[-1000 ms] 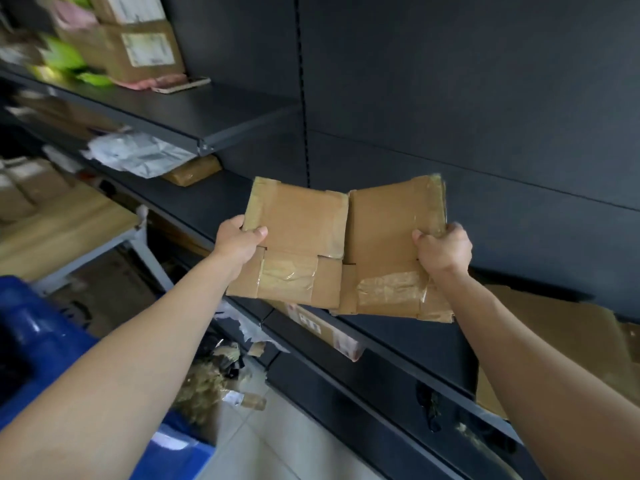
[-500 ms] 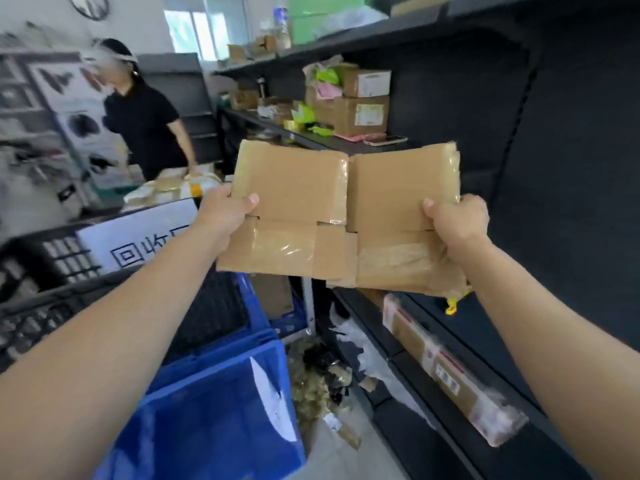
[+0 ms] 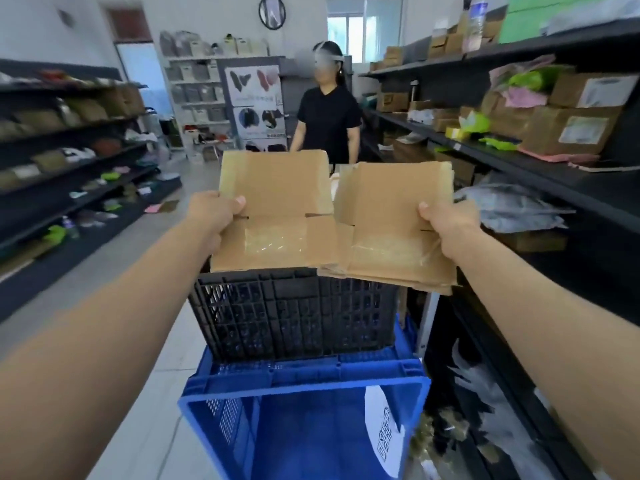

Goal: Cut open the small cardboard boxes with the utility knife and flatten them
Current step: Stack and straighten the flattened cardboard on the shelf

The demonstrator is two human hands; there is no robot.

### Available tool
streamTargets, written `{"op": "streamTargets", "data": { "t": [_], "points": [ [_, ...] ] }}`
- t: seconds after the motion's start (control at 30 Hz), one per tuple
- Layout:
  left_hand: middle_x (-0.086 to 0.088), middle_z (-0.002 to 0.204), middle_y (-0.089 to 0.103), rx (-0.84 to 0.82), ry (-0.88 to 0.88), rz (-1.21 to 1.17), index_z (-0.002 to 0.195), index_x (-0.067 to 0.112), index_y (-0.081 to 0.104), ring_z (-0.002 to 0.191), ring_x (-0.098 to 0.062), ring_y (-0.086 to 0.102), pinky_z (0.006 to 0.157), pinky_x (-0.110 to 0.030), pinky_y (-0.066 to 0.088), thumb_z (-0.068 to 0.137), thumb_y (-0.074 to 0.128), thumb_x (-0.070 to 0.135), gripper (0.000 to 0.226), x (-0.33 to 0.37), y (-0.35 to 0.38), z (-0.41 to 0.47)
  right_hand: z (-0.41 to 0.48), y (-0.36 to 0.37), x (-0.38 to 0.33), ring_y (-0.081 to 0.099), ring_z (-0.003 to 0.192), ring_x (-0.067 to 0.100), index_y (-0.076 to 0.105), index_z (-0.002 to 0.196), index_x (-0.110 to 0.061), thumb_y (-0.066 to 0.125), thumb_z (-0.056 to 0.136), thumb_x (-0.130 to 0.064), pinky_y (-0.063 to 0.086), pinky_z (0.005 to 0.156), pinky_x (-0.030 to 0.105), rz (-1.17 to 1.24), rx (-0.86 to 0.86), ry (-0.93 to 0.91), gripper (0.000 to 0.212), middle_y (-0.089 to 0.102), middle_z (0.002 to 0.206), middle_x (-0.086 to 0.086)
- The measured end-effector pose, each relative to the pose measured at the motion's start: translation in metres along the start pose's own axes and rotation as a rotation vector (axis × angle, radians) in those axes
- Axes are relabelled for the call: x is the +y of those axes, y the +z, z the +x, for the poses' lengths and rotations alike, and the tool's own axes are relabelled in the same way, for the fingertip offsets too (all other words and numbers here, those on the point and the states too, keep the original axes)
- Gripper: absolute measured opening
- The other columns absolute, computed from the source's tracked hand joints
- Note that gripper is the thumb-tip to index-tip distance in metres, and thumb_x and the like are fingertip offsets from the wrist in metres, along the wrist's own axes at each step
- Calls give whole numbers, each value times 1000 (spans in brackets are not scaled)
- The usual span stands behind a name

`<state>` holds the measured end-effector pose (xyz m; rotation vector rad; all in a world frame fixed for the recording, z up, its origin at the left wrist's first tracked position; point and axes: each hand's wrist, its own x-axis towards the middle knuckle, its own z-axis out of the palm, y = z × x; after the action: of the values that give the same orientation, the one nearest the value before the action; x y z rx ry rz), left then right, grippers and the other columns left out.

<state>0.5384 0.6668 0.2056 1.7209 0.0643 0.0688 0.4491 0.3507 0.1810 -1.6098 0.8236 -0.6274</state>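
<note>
left hand (image 3: 216, 216) grips flat taped cardboard (image 3: 277, 188) | right hand (image 3: 446, 225) grips creased flat cardboard (image 3: 391, 202) | black lattice crate (image 3: 294, 313) below

- Bare left grip (image 3: 214, 216), a plain hand with uncovered knuckles.
- Bare right grip (image 3: 446, 221), likewise uncovered.
- Left forearm (image 3: 121, 306) and right forearm (image 3: 540, 306), uncovered from wrist upward.

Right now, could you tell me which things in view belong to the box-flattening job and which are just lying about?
Job: flattened cardboard, gripped by left hand and right hand; black crate below, probably the drop-off.
Lying about: labelled boxes on the right shelf, grey bags, picture poster.
</note>
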Motion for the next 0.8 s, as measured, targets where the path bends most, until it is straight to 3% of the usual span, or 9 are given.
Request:
{"op": "streamTargets", "data": {
  "t": [0.2, 0.37, 0.5, 0.57, 0.63, 0.8],
  "points": [
    [-13, 112, 64, 152, -78, 44, 117, 4, 59, 99, -32, 61, 89, -50, 50, 88, 66, 20, 34, 5, -11, 48, 44, 66, -17, 56, 108, 32, 53, 123, -2, 73, 81, -32, 45, 80, 36, -89, -80, -30, 55, 59, 121, 14],
    [-12, 108, 61, 220, -68, 132, 120, 2, 56, 88, -28, 56, 77, -42, 47, 90, 64, 19, 36, 7, -8, 88, 86, 111, -27, 55, 113, 32, 49, 127, -2, 73, 81, -30, 46, 93, 39, -181, -146, -72, 59, 57, 124, 15],
    [-19, 118, 60, 240, -106, 245, 124, -1, 52, 101, -34, 59, 87, -46, 49, 90, 63, 18, 40, -9, -3, 119, 104, 147, -17, 57, 106, 31, 52, 122, 2, 70, 84, -31, 45, 82, 34, -392, -239, -83, 54, 58, 117, 16],
    [-20, 119, 57, 204, -169, 348, 124, -4, 48, 105, -36, 56, 84, -44, 47, 92, 61, 18, 41, -22, 4, 135, 112, 161, -3, 58, 94, 29, 53, 120, 2, 72, 83, -27, 46, 74, 33, -439, -320, -19, 51, 59, 103, 14],
    [-19, 111, 57, 131, -248, 441, 123, -4, 49, 98, -34, 54, 78, -41, 44, 93, 60, 15, 37, -40, 11, 153, 117, 176, 12, 56, 86, 28, 55, 118, 1, 72, 83, -22, 50, 75, 35, -532, -400, 48, 45, 56, 94, 12],
    [-21, 127, 52, -83, -373, 731, 125, -6, 48, 111, -36, 51, 92, -43, 43, 95, 54, 9, 35, -94, 16, 196, 110, 209, 43, 53, 112, 35, 51, 127, 4, 63, 90, -8, 47, 84, 37, -705, -535, 141, 41, 54, 125, 20]
  ]
}}
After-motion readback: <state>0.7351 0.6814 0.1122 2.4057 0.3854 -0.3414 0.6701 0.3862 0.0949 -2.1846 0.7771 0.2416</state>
